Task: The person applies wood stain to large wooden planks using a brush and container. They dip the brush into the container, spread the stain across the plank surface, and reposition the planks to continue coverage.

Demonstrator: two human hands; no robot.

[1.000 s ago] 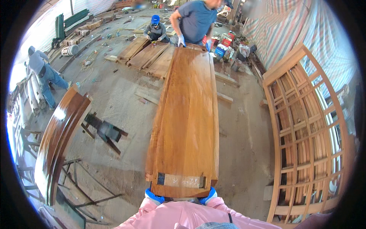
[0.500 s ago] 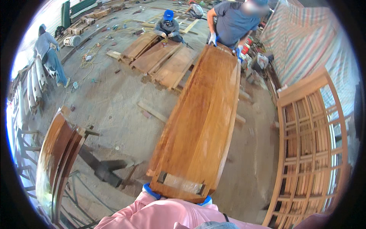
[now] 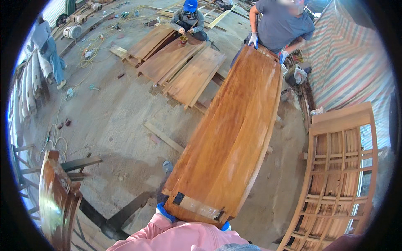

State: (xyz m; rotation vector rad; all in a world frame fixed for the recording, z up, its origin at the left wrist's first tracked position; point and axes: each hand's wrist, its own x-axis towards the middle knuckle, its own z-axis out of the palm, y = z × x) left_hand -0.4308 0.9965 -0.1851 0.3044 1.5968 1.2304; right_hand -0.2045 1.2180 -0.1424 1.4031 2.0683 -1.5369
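A long, reddish-brown wooden door panel (image 3: 228, 134) stretches away from me, held up off the floor at both ends. Its near end has a rectangular opening in the frame. My left hand (image 3: 166, 212), in a blue-cuffed glove, grips the near left corner. At the near right corner is my right hand (image 3: 226, 226), of which only a bit of blue glove shows. The panel hides the fingers of both hands. At the far end, a co-worker's gloved hands (image 3: 253, 40) hold the panel on either side.
Several loose boards (image 3: 197, 75) lie on the floor ahead, where a person in a blue cap (image 3: 190, 23) sits. A slatted wooden frame (image 3: 339, 167) stands at right, before a striped tarp (image 3: 347, 62). Curved wooden pieces (image 3: 58, 205) rest on dark supports at left.
The panel's far end and the co-worker holding it have shifted right in the view. A shoe now shows left of the panel's near end. Both my hands remain at the near end.
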